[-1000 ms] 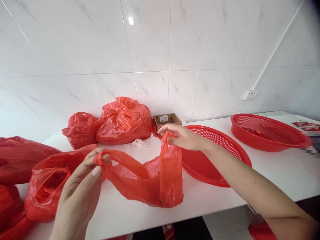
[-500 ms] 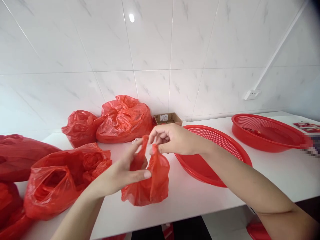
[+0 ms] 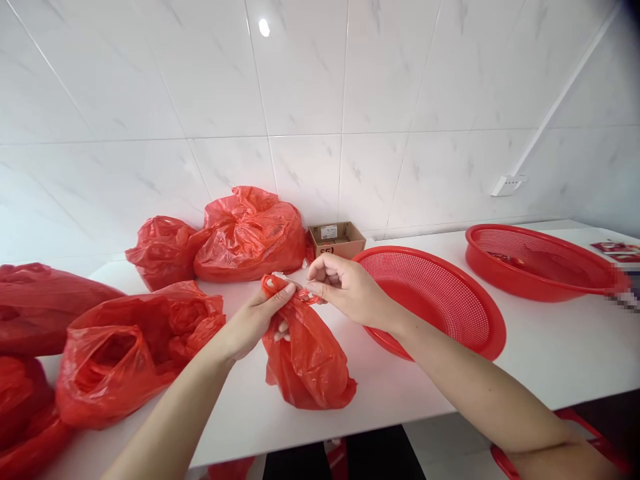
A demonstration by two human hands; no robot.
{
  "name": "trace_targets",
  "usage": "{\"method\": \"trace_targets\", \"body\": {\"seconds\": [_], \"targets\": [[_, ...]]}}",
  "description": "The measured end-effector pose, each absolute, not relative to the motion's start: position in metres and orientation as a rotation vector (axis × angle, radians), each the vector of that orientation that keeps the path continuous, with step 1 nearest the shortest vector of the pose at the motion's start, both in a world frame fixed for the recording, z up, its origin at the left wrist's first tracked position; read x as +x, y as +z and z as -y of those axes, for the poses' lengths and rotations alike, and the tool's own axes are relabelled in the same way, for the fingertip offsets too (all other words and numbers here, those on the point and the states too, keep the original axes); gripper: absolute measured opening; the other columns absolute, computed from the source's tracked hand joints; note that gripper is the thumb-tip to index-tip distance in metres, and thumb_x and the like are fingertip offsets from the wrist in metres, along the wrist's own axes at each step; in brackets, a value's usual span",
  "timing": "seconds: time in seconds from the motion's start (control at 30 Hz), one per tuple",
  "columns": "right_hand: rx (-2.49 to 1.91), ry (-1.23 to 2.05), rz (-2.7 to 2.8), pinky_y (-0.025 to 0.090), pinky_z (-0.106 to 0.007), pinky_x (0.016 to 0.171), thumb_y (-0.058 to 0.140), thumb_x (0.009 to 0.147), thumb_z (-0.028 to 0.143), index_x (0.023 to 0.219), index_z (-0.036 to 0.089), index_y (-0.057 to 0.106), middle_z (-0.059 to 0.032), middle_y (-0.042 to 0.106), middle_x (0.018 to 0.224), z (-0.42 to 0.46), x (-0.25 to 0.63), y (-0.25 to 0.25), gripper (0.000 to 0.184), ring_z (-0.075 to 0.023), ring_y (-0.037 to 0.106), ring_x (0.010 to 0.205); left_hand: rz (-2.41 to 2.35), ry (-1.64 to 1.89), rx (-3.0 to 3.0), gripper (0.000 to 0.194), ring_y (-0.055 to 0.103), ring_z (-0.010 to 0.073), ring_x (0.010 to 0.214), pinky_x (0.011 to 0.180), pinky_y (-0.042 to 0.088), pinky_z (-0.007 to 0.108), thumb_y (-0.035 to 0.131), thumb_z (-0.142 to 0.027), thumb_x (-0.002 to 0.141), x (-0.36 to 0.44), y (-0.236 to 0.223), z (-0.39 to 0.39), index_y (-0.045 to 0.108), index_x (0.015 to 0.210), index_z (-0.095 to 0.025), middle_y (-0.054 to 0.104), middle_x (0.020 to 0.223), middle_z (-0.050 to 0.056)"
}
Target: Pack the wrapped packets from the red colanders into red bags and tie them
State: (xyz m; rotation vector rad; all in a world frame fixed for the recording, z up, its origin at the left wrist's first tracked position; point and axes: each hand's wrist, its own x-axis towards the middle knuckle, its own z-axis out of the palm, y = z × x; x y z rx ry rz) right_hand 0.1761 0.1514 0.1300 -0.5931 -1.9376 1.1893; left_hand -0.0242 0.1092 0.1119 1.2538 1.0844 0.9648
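A small red plastic bag [image 3: 307,360] hangs just above the white counter [image 3: 550,353] in front of me, its bottom resting on the surface. My left hand [image 3: 257,320] is closed round the bag's gathered top. My right hand [image 3: 340,287] pinches one of the bag's handles right beside the left fingers. The two hands touch at the bag's neck.
Several stuffed red bags lie at the left, one open bag [image 3: 130,353] nearest, two more [image 3: 250,233] against the tiled wall. A small cardboard box [image 3: 336,239] stands behind. Two red mesh baskets [image 3: 440,300] [image 3: 540,263] sit to the right. The counter's front edge is close.
The bag was stretched wide between both hands; the hands came together in the middle and the bag now hangs bunched from its gathered top.
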Motion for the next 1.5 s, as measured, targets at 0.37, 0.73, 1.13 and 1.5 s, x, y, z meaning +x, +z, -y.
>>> {"method": "trace_targets", "body": {"seconds": [0.37,0.73,1.13,1.5], "targets": [[-0.637,1.212,1.876,0.049,-0.036,0.094,0.041,0.101,0.034,0.113,0.025,0.058,-0.0034,0.064,0.11,-0.146,0.155,0.09,0.023,-0.0161,0.061,0.105,-1.372,0.807,2.043,0.012,0.06,0.0145,0.063,0.059,0.047,0.024,0.057,-0.016,0.078,-0.028,0.113,-0.104,0.069,0.078,-0.019,0.069,0.073,0.001],[-0.673,1.173,2.079,0.039,-0.026,0.06,0.046,0.098,0.044,0.082,0.021,0.062,0.0007,0.057,0.072,-0.149,0.164,0.086,0.032,-0.0125,0.051,0.064,-1.583,1.208,2.76,0.038,0.065,0.0184,0.103,0.074,0.053,0.025,0.054,-0.014,0.091,-0.041,0.069,-0.096,0.059,0.128,-0.024,0.067,0.121,0.004],[-1.293,0.411,2.307,0.026,-0.026,0.057,0.051,0.094,0.036,0.073,0.02,0.058,0.001,0.057,0.064,-0.216,0.188,0.07,0.027,-0.0143,0.048,0.063,-1.367,0.878,2.248,0.029,0.042,0.028,0.134,0.103,0.043,0.041,0.045,-0.026,0.097,-0.049,0.059,-0.034,0.071,0.083,-0.024,0.049,0.145,0.005],[-0.565,0.826,2.146,0.043,-0.034,0.095,0.055,0.094,0.034,0.078,0.02,0.064,-0.0074,0.06,0.127,-0.155,0.149,0.086,0.023,-0.0193,0.057,0.117,-1.004,1.149,1.157,0.03,0.064,0.0234,0.097,0.096,0.046,0.039,0.071,-0.04,0.083,-0.003,0.05,-0.083,0.073,0.102,-0.017,0.072,0.097,0.007]]}}
